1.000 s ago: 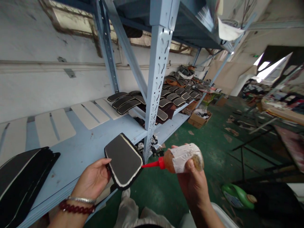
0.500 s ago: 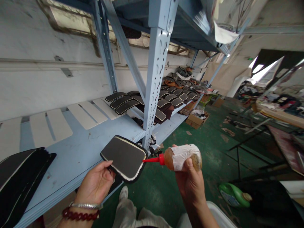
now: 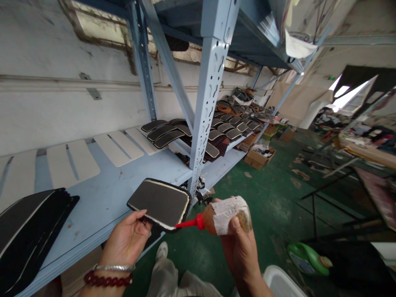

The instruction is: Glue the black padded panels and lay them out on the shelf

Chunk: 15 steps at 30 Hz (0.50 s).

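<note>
My left hand pinches the near left edge of a dark grey panel, which has a black border and a pale line along its rim. My right hand is wrapped round a glue bottle with amber contents, a white wrapping and a red nozzle. The bottle lies nearly level. Its red nozzle tip is at the panel's lower right corner, on the pale line. On the shelf to the left lies a stack of similar black-edged panels.
A blue metal shelf with an upright post stands in front of me. White flat pieces line its back. Several dark panels lie farther along. A green jug and a white bin are at lower right.
My right hand has moved the bottle left and down, so its tip went from the panel's right edge to its lower right corner. The panel has tilted slightly; my view has shifted a little left.
</note>
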Tool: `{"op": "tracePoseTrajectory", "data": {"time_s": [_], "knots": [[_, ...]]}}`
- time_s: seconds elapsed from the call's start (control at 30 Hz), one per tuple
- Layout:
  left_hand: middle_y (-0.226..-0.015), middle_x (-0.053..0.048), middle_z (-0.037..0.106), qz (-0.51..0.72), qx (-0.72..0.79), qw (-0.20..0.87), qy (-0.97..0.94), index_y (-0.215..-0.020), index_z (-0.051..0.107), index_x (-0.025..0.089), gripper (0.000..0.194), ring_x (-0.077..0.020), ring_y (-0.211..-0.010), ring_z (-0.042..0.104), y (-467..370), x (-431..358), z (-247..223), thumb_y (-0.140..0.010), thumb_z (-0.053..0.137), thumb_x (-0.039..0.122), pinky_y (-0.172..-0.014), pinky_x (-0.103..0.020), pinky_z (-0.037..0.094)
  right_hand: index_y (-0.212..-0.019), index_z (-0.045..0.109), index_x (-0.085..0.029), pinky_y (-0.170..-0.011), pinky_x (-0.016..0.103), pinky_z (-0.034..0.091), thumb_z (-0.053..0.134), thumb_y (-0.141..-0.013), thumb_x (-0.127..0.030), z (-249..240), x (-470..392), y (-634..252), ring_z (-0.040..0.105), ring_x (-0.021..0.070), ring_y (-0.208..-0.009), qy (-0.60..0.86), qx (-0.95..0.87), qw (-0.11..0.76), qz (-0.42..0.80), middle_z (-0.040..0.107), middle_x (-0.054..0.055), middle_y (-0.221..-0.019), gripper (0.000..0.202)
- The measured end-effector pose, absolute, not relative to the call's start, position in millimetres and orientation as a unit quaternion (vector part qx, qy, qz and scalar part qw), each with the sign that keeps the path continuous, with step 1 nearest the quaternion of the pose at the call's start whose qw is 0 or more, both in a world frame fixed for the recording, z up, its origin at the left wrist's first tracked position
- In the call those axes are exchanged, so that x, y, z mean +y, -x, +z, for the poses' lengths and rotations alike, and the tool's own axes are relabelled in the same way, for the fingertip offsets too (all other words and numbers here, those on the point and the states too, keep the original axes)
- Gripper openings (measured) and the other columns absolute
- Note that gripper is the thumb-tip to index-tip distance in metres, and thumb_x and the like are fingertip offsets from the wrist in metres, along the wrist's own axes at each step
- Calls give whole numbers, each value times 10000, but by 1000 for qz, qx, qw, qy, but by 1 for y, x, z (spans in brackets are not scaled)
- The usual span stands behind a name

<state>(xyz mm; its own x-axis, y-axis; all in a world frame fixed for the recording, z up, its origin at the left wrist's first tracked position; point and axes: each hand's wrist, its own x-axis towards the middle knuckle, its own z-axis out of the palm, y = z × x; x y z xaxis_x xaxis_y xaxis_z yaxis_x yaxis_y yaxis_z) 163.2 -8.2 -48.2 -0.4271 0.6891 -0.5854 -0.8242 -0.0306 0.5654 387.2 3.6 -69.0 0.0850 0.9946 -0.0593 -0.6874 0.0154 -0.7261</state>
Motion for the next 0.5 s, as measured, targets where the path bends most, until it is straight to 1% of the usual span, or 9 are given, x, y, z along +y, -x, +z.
{"op": "tracePoseTrajectory", "data": {"time_s": [0.07,0.13,0.27,0.37,0.43,0.5], "knots": [[-932,-59,796,715,454,525,86,-1254,627,171,533,-126,-629,746,-163,-8,-48,-843,428,-103,-586,-180,631,-1230,592,-249,-932,471,515,841,-710,-349,-72,2,-381,686,288,-1003,308,-227,661,646,744,85,-1064,585],[-920,-53,790,718,451,521,93,-1247,630,181,517,-129,-638,743,-162,-8,-50,-854,433,-92,-590,-192,633,-1171,636,-237,-923,457,531,833,-721,-356,-76,2,-376,689,282,-1004,309,-179,642,679,750,84,-1051,505],[-917,-33,774,738,431,510,99,-1207,647,213,471,-126,-701,739,-159,-4,-56,-894,426,-61,-645,-213,636,-1045,697,-204,-844,354,582,800,-768,-355,-83,11,-371,712,226,-956,309,-37,582,751,762,70,-1020,332],[-948,-24,765,744,422,506,111,-1177,655,238,455,-114,-745,728,-162,4,-61,-909,425,-49,-681,-207,624,-1016,708,-179,-810,305,593,822,-748,-304,-86,17,-371,715,216,-978,283,22,570,771,762,86,-1042,317],[-957,-31,758,741,419,512,116,-1147,660,234,413,-120,-774,725,-169,10,-65,-917,438,-28,-691,-215,621,-1031,710,-162,-824,315,593,827,-746,-290,-89,16,-370,713,223,-997,259,36,560,786,750,123,-1089,334],[-961,-48,751,737,413,525,105,-1087,667,222,344,-146,-823,728,-179,16,-68,-930,447,9,-723,-262,630,-1053,709,-160,-842,334,590,825,-754,-294,-92,12,-366,712,225,-1007,233,33,544,806,733,143,-1139,348]]}}
